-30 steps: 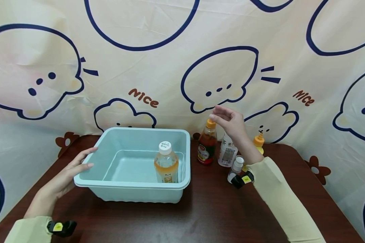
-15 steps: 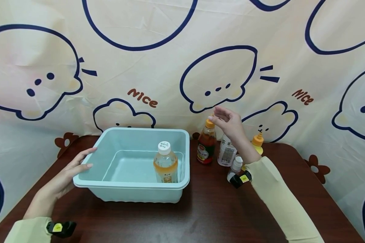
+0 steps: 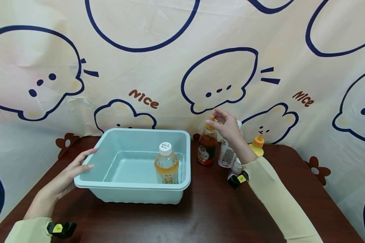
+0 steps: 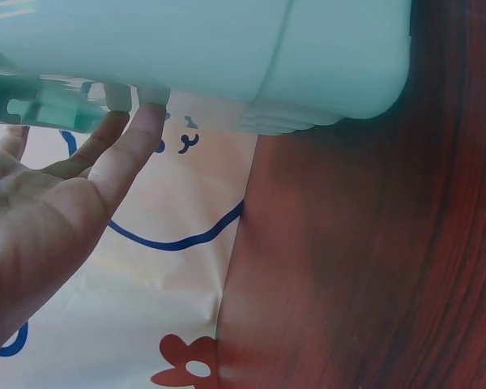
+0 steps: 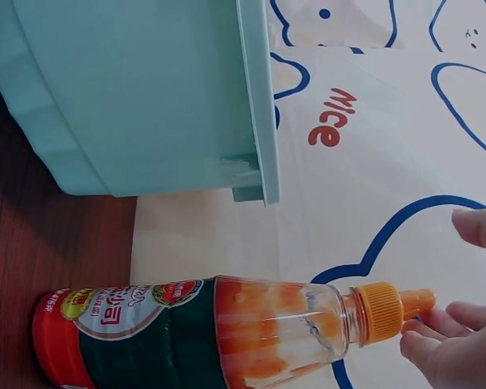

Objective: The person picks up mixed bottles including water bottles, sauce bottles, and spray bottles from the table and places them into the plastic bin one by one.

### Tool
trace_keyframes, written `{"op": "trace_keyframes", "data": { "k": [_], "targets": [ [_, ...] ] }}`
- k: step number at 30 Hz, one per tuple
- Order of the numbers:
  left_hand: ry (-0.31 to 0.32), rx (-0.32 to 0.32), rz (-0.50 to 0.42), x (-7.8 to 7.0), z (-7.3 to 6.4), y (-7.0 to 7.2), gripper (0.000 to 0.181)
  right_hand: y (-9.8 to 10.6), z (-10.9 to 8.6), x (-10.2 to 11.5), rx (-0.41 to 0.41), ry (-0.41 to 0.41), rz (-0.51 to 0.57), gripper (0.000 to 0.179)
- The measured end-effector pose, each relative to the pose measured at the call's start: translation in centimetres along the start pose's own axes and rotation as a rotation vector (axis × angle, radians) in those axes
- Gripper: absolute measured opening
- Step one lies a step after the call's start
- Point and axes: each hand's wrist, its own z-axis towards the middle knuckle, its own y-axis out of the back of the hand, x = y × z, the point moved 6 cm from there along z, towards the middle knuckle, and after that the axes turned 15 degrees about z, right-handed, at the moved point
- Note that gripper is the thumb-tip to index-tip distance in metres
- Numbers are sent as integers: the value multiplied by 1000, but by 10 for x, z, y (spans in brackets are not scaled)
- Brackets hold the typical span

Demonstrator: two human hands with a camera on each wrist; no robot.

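My left hand (image 3: 68, 172) rests with straight fingers on the left rim of a light blue plastic tub (image 3: 134, 195). In the left wrist view, the fingers (image 4: 134, 150) reach up to the tub's edge. Inside the tub, at its right, stands a drink bottle (image 3: 166, 165) with a white cap and orange-yellow contents. My right hand (image 3: 228, 128) is spread at the top of a red sauce bottle (image 3: 207, 145). In the right wrist view, the thumb stands apart from the orange nozzle cap (image 5: 381, 312), and the other fingertips are close beside its tip.
Right of the sauce bottle stand a white labelled bottle (image 3: 226, 157), a small clear bottle (image 3: 236, 167) and a yellow squeeze bottle (image 3: 257, 145), partly behind the right arm. A patterned cloth (image 3: 158, 67) hangs behind the dark wooden table (image 3: 176, 224).
My right hand has come down slightly around the sauce bottle's cap, and its forearm has shifted a little left. The left hand and the tub stay in place.
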Motion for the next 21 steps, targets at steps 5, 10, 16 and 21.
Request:
{"op": "trace_keyframes", "data": {
  "k": [5,10,16,21],
  "targets": [
    [8,-1,3,0,-1,-1,52,-2,3,-5,3,-31,-37,65],
    [14,3,-1,-2,1,-1,52,-3,6,-9,13,-66,-72,64],
    [26,0,0,0,1,-1,52,-5,6,-15,13,-105,-99,63],
    [26,2,-4,2,0,0,52,-4,8,-17,-7,-93,-108,59]
  ]
}}
